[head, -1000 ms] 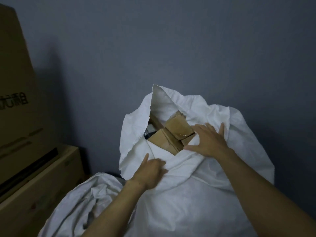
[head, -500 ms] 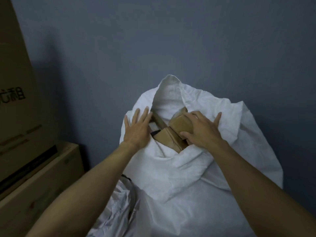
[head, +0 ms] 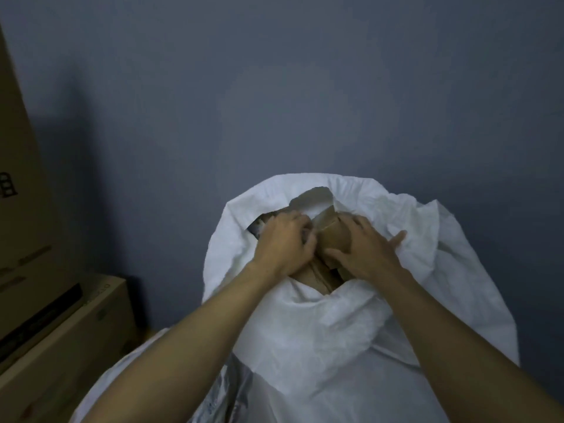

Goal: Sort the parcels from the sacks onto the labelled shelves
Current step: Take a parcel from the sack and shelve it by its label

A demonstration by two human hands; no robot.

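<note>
My hands in the white sack (head: pixel 305 331), centre frame.
My right hand (head: pixel 363 251) curls its fingers round a cardboard parcel (head: pixel 334 236); left hand (head: pixel 283 242) fingers curled, hold unclear.

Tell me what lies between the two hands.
Head view: a brown cardboard parcel lies between the left hand and right hand, in the white sack.
</note>
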